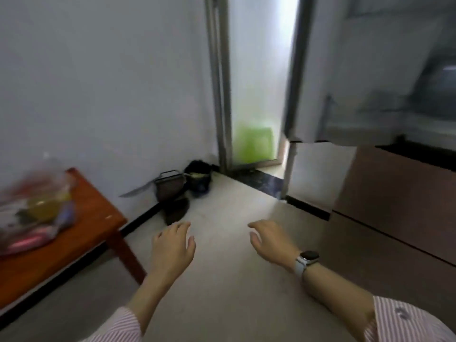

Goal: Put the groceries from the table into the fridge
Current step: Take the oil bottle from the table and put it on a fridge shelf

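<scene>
A blurred clear plastic bag of groceries [34,206] lies on a reddish-brown wooden table [98,218] at the left edge. A brown fridge [394,201] with a horizontal door seam stands at the right, its doors closed. My left hand [172,245] hovers over the floor in the middle with relaxed fingers and holds nothing. My right hand [271,240], with a watch on its wrist, hovers beside it, fingers loosely bent and empty. Both hands are apart from the bag and the fridge.
A dark pot [198,178], a dustpan-like bin [170,186] and a knife-like blade [135,191] sit on the floor by the white wall. Beyond a dark threshold is an open doorway [256,95] with something green [254,144]. Beige floor [222,292] stretches between table and fridge.
</scene>
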Available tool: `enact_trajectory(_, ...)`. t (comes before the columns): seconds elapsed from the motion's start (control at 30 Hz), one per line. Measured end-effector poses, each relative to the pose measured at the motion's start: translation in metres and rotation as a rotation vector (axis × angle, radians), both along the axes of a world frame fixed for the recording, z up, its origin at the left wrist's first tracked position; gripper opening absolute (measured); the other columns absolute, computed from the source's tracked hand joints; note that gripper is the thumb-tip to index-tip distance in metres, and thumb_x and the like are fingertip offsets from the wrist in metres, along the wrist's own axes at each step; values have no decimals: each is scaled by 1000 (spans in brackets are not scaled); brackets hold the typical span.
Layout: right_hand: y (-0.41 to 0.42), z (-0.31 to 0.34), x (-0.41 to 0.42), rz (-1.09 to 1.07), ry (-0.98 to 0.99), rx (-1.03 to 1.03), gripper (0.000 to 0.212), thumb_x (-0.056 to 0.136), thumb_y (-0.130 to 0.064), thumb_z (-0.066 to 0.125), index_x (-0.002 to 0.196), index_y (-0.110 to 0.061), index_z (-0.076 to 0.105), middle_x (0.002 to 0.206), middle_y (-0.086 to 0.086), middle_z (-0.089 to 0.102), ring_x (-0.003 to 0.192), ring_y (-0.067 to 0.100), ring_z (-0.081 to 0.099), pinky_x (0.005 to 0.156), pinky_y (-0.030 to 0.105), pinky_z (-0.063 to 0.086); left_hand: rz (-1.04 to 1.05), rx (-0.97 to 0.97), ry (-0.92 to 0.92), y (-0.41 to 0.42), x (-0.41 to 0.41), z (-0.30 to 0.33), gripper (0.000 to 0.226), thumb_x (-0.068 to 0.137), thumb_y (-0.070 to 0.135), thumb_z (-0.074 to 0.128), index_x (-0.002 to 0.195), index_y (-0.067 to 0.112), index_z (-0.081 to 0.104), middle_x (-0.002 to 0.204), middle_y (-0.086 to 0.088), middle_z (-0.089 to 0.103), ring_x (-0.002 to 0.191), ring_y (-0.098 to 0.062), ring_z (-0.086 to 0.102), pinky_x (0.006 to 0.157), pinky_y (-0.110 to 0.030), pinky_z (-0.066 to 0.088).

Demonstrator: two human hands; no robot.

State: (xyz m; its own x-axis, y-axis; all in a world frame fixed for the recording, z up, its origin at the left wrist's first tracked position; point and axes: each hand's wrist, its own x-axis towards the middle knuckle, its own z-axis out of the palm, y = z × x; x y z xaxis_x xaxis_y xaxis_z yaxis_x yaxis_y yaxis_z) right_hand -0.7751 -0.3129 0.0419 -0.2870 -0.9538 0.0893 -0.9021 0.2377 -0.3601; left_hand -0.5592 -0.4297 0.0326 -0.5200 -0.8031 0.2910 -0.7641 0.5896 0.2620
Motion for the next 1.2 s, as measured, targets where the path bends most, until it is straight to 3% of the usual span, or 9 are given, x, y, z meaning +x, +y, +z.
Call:
enact_trajectory(0.13, -100, -6, 117, 251, 15, -7, 38, 95, -29, 38, 129, -16, 49, 130, 4, 53, 120, 22, 45, 96, 34, 38, 277, 8, 12, -35, 138, 12, 33, 84, 21, 57, 115, 9, 62, 111, -8, 64, 103, -28, 59, 89, -43, 42)
enact_trajectory(0.27, -177, -5, 221, 479, 9, 18, 37, 95, -29, 37, 128, -18, 49, 127, 2, 54, 117, 19, 47, 95, 31, 40, 527, 51, 21, -61, 244, 11, 32, 81, 15, 64, 112, 6, 63, 107, -13, 65, 98, -32, 61, 82, -43, 46)
enact_trajectory(0.47, -285, -16, 322, 752, 8, 12, 37, 90, -31, 34, 114, -14, 57, 111, 7, 59, 105, 28, 54, 86, 36, 44, 715, 91, 74, -110, 332, -12, 35, 88, 20, 55, 121, 9, 56, 120, -8, 58, 110, -27, 55, 91, -39, 41)
enact_trajectory(0.57, -349, -21, 354, 807, 34, -17, 33, 92, -26, 39, 119, -15, 55, 113, 5, 57, 107, 26, 52, 87, 35, 43, 757, 66, 67, -164, 362, -20, 37, 91, 24, 50, 127, 13, 51, 127, -5, 54, 116, -23, 50, 94, -36, 39)
enact_trajectory(0.7, -450, -9, 387, 885, -21, -227, 37, 85, -29, 35, 108, -15, 61, 104, 7, 64, 96, 27, 59, 79, 35, 49, 752, -4, 71, -266, 383, -6, 37, 90, 24, 51, 126, 15, 51, 126, -4, 53, 117, -21, 49, 94, -33, 39)
enact_trajectory(0.8, -514, 3, 407, 935, 88, -348, 39, 82, -29, 37, 105, -14, 64, 107, 7, 67, 102, 25, 61, 89, 42, 51, 673, -17, -1, -328, 388, 6, 44, 88, 24, 53, 130, 17, 47, 136, -4, 45, 129, -21, 38, 101, -37, 35)
enact_trajectory(0.97, -590, -14, 418, 919, 416, -226, 45, 83, -34, 34, 109, -14, 64, 115, 7, 66, 117, 28, 56, 107, 50, 30, 530, 37, -166, -398, 394, -1, 54, 93, 41, 37, 144, 29, 24, 154, 5, 18, 142, -17, 8, 113, -42, 10)
enact_trajectory(1.1, -614, -44, 399, 801, 400, -260, 45, 94, -36, 25, 101, -19, 66, 87, 1, 70, 92, 23, 66, 103, 48, 34, 360, 29, -277, -443, 394, -25, 54, 90, 48, 32, 140, 28, 35, 144, 1, 41, 139, -24, 23, 109, -54, 14)
enact_trajectory(1.2, -614, -66, 389, 773, 247, -176, 48, 97, -38, 21, 98, -20, 66, 78, 0, 64, 78, 22, 63, 93, 40, 41, 258, -3, -294, -461, 393, -43, 45, 89, 44, 39, 126, 25, 52, 121, -4, 58, 121, -24, 47, 105, -48, 18)
